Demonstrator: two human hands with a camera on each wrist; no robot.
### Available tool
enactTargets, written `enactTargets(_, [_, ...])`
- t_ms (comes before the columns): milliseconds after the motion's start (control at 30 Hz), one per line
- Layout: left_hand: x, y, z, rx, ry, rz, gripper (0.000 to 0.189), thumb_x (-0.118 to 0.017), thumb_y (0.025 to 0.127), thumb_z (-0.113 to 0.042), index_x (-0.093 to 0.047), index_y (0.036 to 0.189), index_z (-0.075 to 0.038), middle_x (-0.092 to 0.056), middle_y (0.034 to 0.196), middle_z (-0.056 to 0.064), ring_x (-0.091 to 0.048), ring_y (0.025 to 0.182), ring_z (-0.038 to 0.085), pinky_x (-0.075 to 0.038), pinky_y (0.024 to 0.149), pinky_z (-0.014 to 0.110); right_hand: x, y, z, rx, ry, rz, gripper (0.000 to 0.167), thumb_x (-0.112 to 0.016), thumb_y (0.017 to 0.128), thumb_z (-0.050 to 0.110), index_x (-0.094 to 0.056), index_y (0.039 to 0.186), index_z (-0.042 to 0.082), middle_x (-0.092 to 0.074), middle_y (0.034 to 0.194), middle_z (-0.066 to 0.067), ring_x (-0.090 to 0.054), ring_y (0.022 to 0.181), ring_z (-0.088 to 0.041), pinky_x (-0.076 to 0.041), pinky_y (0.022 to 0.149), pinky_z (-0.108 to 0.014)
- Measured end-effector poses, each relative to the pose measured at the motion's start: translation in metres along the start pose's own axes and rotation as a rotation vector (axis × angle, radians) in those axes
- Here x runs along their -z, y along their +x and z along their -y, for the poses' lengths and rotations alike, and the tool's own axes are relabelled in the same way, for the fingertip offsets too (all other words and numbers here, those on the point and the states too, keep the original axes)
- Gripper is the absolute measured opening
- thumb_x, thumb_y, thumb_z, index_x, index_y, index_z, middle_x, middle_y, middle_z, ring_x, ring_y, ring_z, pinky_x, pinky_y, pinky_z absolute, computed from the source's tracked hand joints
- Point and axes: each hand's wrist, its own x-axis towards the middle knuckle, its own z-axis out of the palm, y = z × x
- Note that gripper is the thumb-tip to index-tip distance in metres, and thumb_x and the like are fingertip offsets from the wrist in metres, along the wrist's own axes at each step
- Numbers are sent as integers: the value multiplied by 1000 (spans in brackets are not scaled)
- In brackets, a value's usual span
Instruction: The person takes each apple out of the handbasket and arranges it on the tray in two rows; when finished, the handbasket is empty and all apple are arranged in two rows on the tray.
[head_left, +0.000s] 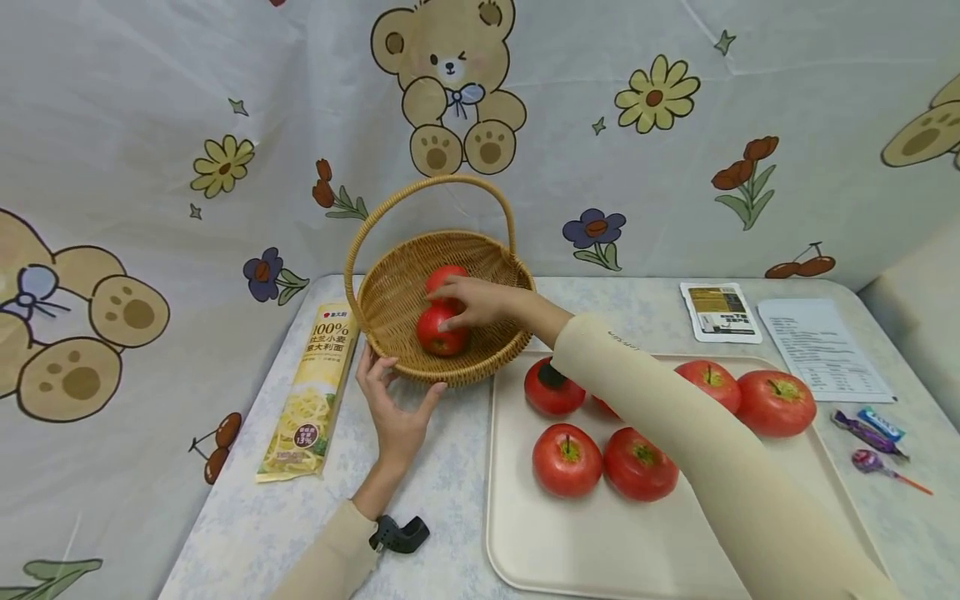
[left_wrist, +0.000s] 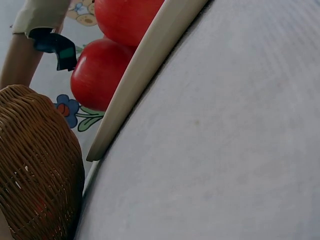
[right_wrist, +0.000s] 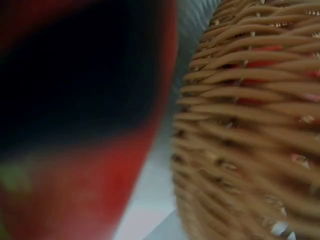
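A wicker basket (head_left: pixel 487 371) with a tall arched handle stands at the back of the table. Inside it lie two red apples, a rear one (head_left: pixel 447 272) and a front one (head_left: pixel 442 340). My right hand (head_left: pixel 480 302) reaches in from the right and holds the front apple, thumb on its near side and fingers behind. With its thumb and fingers spread, my left hand (head_left: pixel 393 412) grips the basket's near left side. The woven wall (left_wrist: pixel 37 165) fills the left edge of the left wrist view. A blurred dark object covers much of the right wrist view.
A cream tray (head_left: pixel 570 546) holds several more apples (head_left: pixel 567 460), partly under my right forearm. Left of the basket lies a yellow pasta packet (head_left: pixel 311 400). On the right are a white pouch (head_left: pixel 722 312), a printed sheet (head_left: pixel 825 350), wrapped sweets (head_left: pixel 870 433) and a lollipop (head_left: pixel 868 461).
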Motion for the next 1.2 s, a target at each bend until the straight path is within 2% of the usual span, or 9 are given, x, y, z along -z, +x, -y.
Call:
enactTargets(100, [0,0,1,-2,-2,-3,65,-82,75,-6,-39,118,17,-13,152,37,-25,138,53,-36,91,58,-4,4,2,-3,-12,9,58,-75,87,33,-55,137,10,-46,136,-13,-48,128,-27,-38,110,-39])
enactTargets(233, [0,0,1,-12,5,-9,66,-82,76,-9,-39,117,19,-14,152,37,-24,139,52,-37,90,57,-9,3,4,16,67,59,56,-82,80,31,-57,127,15,-48,134,-9,-50,126,-25,-41,107,-40])
enactTargets(367, [1,0,0,-18,14,-4,66,-83,75,-9,-39,117,18,-15,152,37,-25,139,51,-38,91,53,-13,0,7,17,146,141,57,-80,82,27,-53,132,22,-49,140,-3,-47,132,-23,-38,109,-44])
enactTargets(433, [1,0,-1,-14,13,-2,66,-83,74,-7,-39,117,17,-14,152,36,-25,139,50,-38,91,55,-14,0,7,14,149,150,57,-80,83,26,-53,132,23,-49,141,-2,-46,133,-23,-38,109,-45])
enactTargets(567, [1,-1,0,-9,6,-7,65,-83,74,-8,-40,117,17,-14,153,36,-25,139,50,-36,90,61,-13,-2,6,38,103,100,56,-83,79,26,-57,129,22,-50,137,-4,-48,130,-25,-41,107,-45])
enactTargets(767, [0,-2,1,-7,3,-6,66,-83,77,-12,-40,118,16,-14,153,36,-24,138,52,-36,89,63,1,-18,9,112,50,-40,61,-87,74,28,-58,127,19,-49,133,-5,-50,125,-24,-45,104,-42])
enactTargets(900, [1,-1,0,-15,6,-4,67,-83,76,-11,-40,119,17,-14,152,36,-24,138,53,-36,89,63,15,-36,12,151,44,-111,64,-88,72,28,-57,128,19,-53,129,-3,-51,124,-21,-45,103,-41])
enactTargets(1033, [1,-1,-1,-27,7,-14,67,-83,75,-9,-40,119,17,-15,152,37,-22,140,52,-36,89,62,29,-57,12,166,75,-143,69,-86,74,28,-55,135,21,-50,131,-3,-50,123,-21,-46,101,-41])
enactTargets(1200, [0,-3,-1,-19,6,-15,68,-83,76,-14,-40,119,16,-14,152,37,-23,141,49,-36,90,58,45,-94,11,166,130,-182,63,-84,77,27,-55,133,24,-47,133,0,-44,128,-22,-48,98,-40])
